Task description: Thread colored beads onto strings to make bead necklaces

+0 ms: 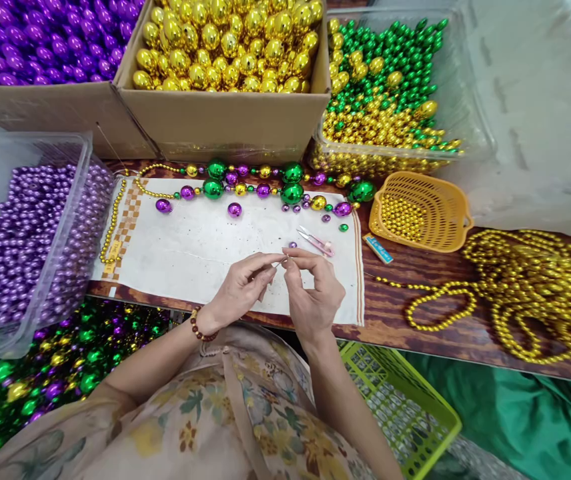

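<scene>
My left hand [240, 288] and my right hand [314, 292] meet over a white cloth [200, 250] on the table, fingertips pinched together on something thin and small that I cannot name, perhaps a needle or thread. A small purple bead [292, 245] and pink snips [317, 241] lie just beyond the fingers. Farther back on the cloth lies a strand of green, purple and gold beads [265, 187], with a loose purple bead [234, 209] beside it. A beaded bracelet circles my left wrist.
Cardboard boxes of purple beads [50, 40] and gold beads [225, 47] stand at the back. Clear tubs hold lilac beads [20, 233] and green-gold beads [385, 87]. An orange basket [423, 210], gold bead strands [530, 293] and a green crate [405, 407] are at the right.
</scene>
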Demonstrator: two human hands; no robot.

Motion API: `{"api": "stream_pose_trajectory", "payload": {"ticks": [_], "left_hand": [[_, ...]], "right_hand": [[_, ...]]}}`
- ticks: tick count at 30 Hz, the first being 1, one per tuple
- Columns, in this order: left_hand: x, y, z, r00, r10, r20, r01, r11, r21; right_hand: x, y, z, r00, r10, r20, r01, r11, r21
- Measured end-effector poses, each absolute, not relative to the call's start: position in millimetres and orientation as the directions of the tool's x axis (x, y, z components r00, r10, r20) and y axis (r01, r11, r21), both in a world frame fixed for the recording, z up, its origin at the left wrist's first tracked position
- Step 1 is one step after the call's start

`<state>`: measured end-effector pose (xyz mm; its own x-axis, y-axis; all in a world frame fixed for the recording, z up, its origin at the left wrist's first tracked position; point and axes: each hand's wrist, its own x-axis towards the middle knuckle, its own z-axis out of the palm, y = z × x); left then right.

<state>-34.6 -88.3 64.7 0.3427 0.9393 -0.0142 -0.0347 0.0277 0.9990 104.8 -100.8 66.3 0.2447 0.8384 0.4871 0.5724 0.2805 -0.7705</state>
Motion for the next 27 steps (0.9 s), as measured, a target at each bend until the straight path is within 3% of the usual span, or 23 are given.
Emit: {"api": "stream_pose_trajectory", "payload": {"ticks": [7, 10, 13, 16, 21, 27], "left_hand": [[-38.8, -86.6, 59.1, 0.365, 0.928, 0.070, 0.012, -0.080, 0.997], [-38.2, -85.7, 53.6, 0.354, 0.918, 0.181, 0.148, -0.246, 0.958], [-39.1, -89.4, 50.8, 0.422, 0.871, 0.251, 0.367, -0.417, 0.831], [-48.0, -93.3, 52.4, 0.577, 0.804, 0.145, 0.550, -0.513, 0.659], [-68.7, -110.5, 67.6, 0.630, 0.776, -0.010, 0.676, -0.543, 0.498], [-77.2, -131.1, 74.3, 0.628, 0.777, -0.024, 0.694, -0.547, 0.468]], "right_hand": [[105.5, -103.6, 60.3, 0.319, 0.899, 0.301, 0.383, 0.168, -0.908], [105.7, -104.7, 61.1, 0.336, 0.928, 0.164, 0.204, 0.098, -0.974], [107.0, -108.0, 61.7, 0.354, 0.934, 0.048, 0.083, 0.020, -0.996], [109.2, -106.6, 55.5, 0.382, 0.923, -0.053, 0.031, -0.070, -0.997], [104.8, -106.5, 52.0, 0.258, 0.948, -0.189, 0.099, -0.220, -0.970], [82.8, -109.3, 63.0, 0.365, 0.930, -0.048, -0.024, -0.042, -0.999]]}}
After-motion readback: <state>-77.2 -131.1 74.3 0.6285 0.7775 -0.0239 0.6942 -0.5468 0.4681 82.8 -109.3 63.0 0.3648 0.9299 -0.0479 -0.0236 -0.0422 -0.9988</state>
